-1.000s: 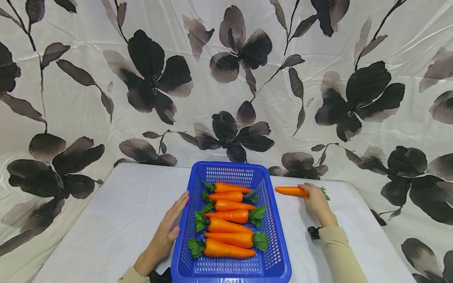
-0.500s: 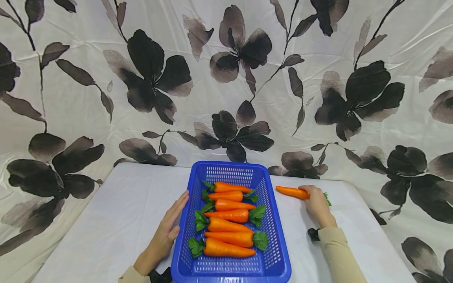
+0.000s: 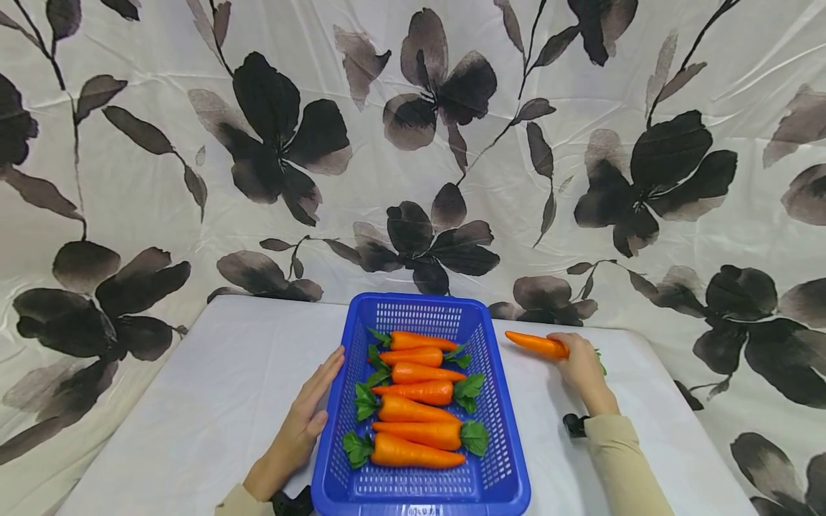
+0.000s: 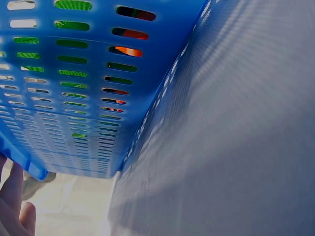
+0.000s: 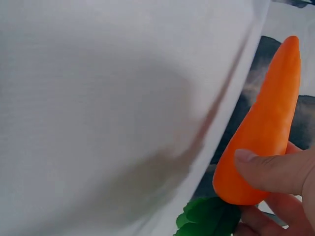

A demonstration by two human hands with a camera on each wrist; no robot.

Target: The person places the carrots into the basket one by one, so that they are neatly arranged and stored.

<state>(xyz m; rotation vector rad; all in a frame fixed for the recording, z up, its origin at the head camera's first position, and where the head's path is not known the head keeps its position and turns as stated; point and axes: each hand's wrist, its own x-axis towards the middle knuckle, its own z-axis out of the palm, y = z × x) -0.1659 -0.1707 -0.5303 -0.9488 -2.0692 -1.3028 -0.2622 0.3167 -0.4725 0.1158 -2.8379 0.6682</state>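
Note:
To the right of the blue basket [image 3: 506, 423], my right hand [image 3: 581, 369] grips an orange carrot [image 3: 532, 345] near its leafy end. The right wrist view shows the thumb across that carrot [image 5: 268, 118], with green leaves [image 5: 209, 216] below. A shadow on the cloth lies apart from the carrot, which is held above the table. My left hand [image 3: 300, 419] rests with straight fingers along the basket's left side; in the left wrist view its fingers [image 4: 14, 189] touch the rim. Several carrots [image 3: 419, 411] with green tops lie crosswise in the basket, tips pointing both ways.
A white cloth covers the table [image 3: 213, 387] on both sides of the basket. Behind the table's back edge hangs a pale curtain [image 3: 413, 172] printed with dark flowers. Black wrist straps show at the left wrist [image 3: 292, 502] and right wrist [image 3: 573, 426].
My right hand has lifted the carrot slightly and shifted a little to the right, with the carrot's tip tilting up. The left hand and the basket stay in place.

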